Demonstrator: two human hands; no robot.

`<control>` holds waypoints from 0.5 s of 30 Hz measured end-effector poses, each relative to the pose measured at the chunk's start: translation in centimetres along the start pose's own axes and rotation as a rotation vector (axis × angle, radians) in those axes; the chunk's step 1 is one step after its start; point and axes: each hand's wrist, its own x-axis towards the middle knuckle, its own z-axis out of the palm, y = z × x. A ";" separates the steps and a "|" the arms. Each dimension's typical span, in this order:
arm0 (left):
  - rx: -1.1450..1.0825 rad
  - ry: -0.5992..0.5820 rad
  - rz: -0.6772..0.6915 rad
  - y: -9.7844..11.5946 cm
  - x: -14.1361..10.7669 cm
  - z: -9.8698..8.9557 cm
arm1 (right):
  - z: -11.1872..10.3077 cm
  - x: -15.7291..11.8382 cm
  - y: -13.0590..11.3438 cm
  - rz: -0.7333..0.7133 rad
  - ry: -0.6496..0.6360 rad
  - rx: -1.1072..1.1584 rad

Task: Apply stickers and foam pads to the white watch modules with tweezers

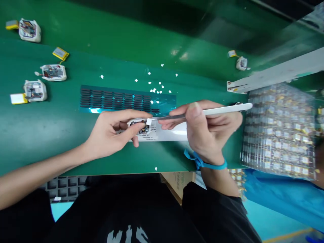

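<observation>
My left hand (111, 130) is closed around a small white device housing (139, 130) with its circuit board exposed, the thumb lying across it. At the housing's right end is a small white sticker (149, 121). In my right hand (206, 126) I grip a pair of tweezers (217, 109), pale at the back and tapering to a thin dark tip. That tip reaches the sticker; whether it pinches it I cannot tell. Under both hands lies a white label sheet (174, 131) with small printed text. A blue band (212, 165) circles my right wrist.
Behind my hands lies a teal sheet (167, 99) with rows of dark strips. Small white dots are scattered beyond it. Several open housings (53, 72) with batteries (60, 53) sit at left, another housing (242, 63) at far right. Stacked clear trays (278, 135) stand at right.
</observation>
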 end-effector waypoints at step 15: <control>-0.394 -0.145 -0.080 -0.2 0.0 0.5 | 0.3 -0.4 1.7 0.090 -0.168 0.117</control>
